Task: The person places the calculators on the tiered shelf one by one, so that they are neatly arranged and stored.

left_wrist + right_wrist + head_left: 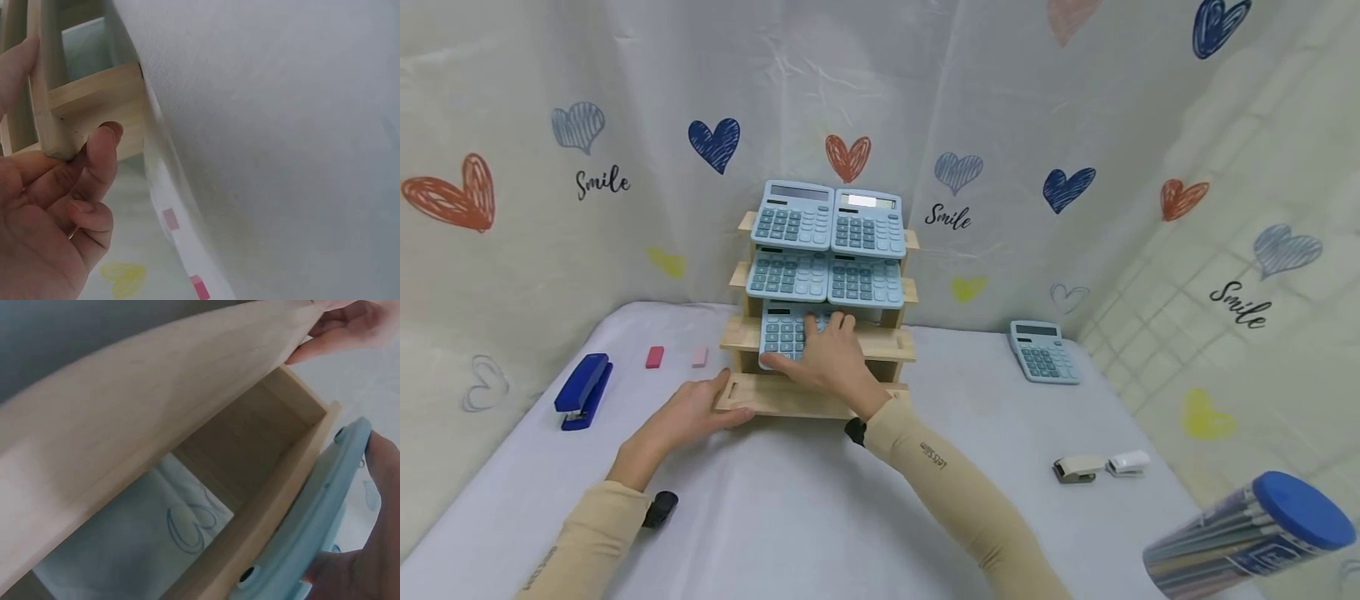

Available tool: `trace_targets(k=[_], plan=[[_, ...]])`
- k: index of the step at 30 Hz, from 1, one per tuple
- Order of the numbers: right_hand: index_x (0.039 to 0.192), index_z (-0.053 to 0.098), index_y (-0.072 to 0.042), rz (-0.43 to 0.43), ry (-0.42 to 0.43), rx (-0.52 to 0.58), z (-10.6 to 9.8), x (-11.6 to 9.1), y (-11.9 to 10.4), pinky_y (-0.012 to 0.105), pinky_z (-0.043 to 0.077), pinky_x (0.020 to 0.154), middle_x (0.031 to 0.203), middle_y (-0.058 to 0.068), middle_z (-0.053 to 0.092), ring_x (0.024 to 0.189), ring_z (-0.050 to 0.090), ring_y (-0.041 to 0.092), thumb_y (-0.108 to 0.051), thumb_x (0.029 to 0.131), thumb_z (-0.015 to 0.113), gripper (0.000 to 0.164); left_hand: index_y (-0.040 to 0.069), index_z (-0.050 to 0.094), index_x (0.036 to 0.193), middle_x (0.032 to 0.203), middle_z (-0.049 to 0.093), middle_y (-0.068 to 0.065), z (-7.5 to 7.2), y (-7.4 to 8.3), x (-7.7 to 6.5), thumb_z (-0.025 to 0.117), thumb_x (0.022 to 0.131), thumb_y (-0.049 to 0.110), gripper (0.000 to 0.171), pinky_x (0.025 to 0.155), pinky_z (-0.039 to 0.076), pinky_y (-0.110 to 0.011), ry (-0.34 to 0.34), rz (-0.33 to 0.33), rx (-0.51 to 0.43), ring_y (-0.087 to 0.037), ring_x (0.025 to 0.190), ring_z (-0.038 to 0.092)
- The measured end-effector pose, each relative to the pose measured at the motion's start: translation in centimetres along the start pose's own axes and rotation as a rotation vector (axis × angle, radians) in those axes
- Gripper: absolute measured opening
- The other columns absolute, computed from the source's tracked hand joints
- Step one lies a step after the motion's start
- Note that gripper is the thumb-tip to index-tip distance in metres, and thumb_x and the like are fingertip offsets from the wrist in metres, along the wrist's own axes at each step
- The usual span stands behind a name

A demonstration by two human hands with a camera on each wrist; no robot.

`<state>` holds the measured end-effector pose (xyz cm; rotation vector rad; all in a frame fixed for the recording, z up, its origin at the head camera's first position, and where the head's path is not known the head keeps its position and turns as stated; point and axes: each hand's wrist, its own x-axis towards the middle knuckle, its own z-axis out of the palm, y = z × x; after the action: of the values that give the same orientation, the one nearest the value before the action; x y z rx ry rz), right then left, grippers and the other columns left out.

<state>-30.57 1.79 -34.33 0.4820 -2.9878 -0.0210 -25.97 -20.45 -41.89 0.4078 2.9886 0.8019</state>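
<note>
A tiered wooden rack [805, 397] stands against the back curtain, with two light-blue calculators [794, 215] on its top tier and two more [865, 282] on the second. My right hand [835, 360] grips another blue calculator [781, 332] at the left of the third tier and covers its right part. In the right wrist view, that calculator's edge [322, 503] leans along a wooden board, with my thumb on its side. My left hand [692, 410] holds the left end of the lowest tier; the left wrist view shows its fingers [100, 153] curled under the wood.
To the left lie a blue stapler [583, 392], a red eraser [655, 357] and a pink eraser [700, 357]. At the right are one calculator [1043, 352], a beige stapler [1078, 468], a white stapler [1128, 463] and a blue-lidded tub of pencils [1232, 542].
</note>
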Motion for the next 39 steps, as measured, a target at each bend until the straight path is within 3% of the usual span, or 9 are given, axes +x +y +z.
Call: trace_targets(k=[4, 12, 17, 22, 29, 33, 36, 39], plan=[[0.153, 0.041, -0.011, 0.028, 0.019, -0.078, 0.1, 1.0, -1.4, 0.04, 0.036, 0.112, 0.144, 0.026, 0.048, 0.132, 0.043, 0.037, -0.094, 0.081, 0.026, 0.111, -0.015, 0.033, 0.148, 0.135, 0.055, -0.039, 0.1, 0.2, 0.0, 0.068, 0.089, 0.058, 0.1, 0.094, 0.05, -0.054, -0.001, -0.001, 0.011, -0.035, 0.109, 0.062], [0.153, 0.042, -0.013, 0.081, 0.022, -0.112, 0.3, 1.8, -3.3, 0.036, 0.044, 0.102, 0.143, 0.025, 0.049, 0.127, 0.045, 0.035, -0.096, 0.079, 0.02, 0.113, -0.017, 0.033, 0.148, 0.137, 0.051, -0.042, 0.1, 0.1, 0.0, 0.067, 0.09, 0.058, 0.1, 0.098, 0.048, -0.058, -0.003, 0.003, 0.022, -0.045, 0.118, 0.061], [0.155, 0.038, -0.013, 0.086, 0.024, -0.063, 0.4, 1.4, -2.8, 0.036, 0.046, 0.103, 0.144, 0.025, 0.048, 0.13, 0.045, 0.035, -0.093, 0.082, 0.022, 0.109, -0.017, 0.032, 0.148, 0.139, 0.049, -0.042, 0.1, 0.1, -0.1, 0.065, 0.09, 0.06, 0.102, 0.1, 0.046, -0.059, -0.013, 0.001, 0.023, -0.048, 0.123, 0.058], [0.154, 0.035, -0.009, 0.062, 0.047, 0.02, 0.6, -0.1, -0.8, 0.039, 0.045, 0.105, 0.144, 0.023, 0.049, 0.13, 0.045, 0.035, -0.09, 0.084, 0.029, 0.108, -0.016, 0.031, 0.149, 0.141, 0.048, -0.041, 0.1, 0.1, -0.1, 0.065, 0.089, 0.061, 0.103, 0.102, 0.046, -0.059, -0.014, -0.014, 0.025, -0.047, 0.124, 0.057], [0.128, 0.059, -0.006, 0.057, 0.062, 0.046, 1.1, -3.6, 5.7, 0.047, 0.045, 0.102, 0.134, 0.022, 0.057, 0.125, 0.046, 0.041, -0.083, 0.091, 0.032, 0.089, -0.016, 0.03, 0.149, 0.144, 0.045, -0.04, 0.2, 0.1, 0.0, 0.068, 0.089, 0.057, 0.102, 0.103, 0.044, -0.06, -0.03, -0.035, 0.032, -0.046, 0.126, 0.056], [0.136, 0.057, -0.005, 0.125, 0.038, 0.07, 1.1, -4.5, 11.3, 0.055, 0.044, 0.103, 0.141, 0.029, 0.052, 0.127, 0.045, 0.051, -0.073, 0.098, 0.03, 0.083, -0.016, 0.03, 0.15, 0.145, 0.044, -0.041, 0.1, 0.3, 0.0, 0.068, 0.089, 0.059, 0.103, 0.103, 0.045, -0.06, -0.036, -0.045, 0.031, -0.044, 0.123, 0.057], [0.146, 0.05, -0.003, 0.198, 0.021, 0.067, 1.4, -4.3, 16.7, 0.061, 0.039, 0.108, 0.147, 0.033, 0.046, 0.134, 0.04, 0.057, -0.066, 0.102, 0.026, 0.08, -0.015, 0.029, 0.15, 0.145, 0.044, -0.04, 0.1, 0.3, 0.0, 0.067, 0.088, 0.061, 0.105, 0.103, 0.044, -0.06, -0.035, -0.047, 0.026, -0.043, 0.123, 0.057], [0.148, 0.046, 0.001, 0.252, 0.004, 0.024, 2.3, -3.7, 22.6, 0.064, 0.037, 0.108, 0.147, 0.038, 0.042, 0.136, 0.037, 0.059, -0.06, 0.103, 0.031, 0.077, -0.015, 0.029, 0.15, 0.146, 0.043, -0.04, 0.1, 0.3, 0.1, 0.067, 0.088, 0.062, 0.106, 0.103, 0.044, -0.06, -0.04, -0.051, 0.021, -0.043, 0.123, 0.057]])
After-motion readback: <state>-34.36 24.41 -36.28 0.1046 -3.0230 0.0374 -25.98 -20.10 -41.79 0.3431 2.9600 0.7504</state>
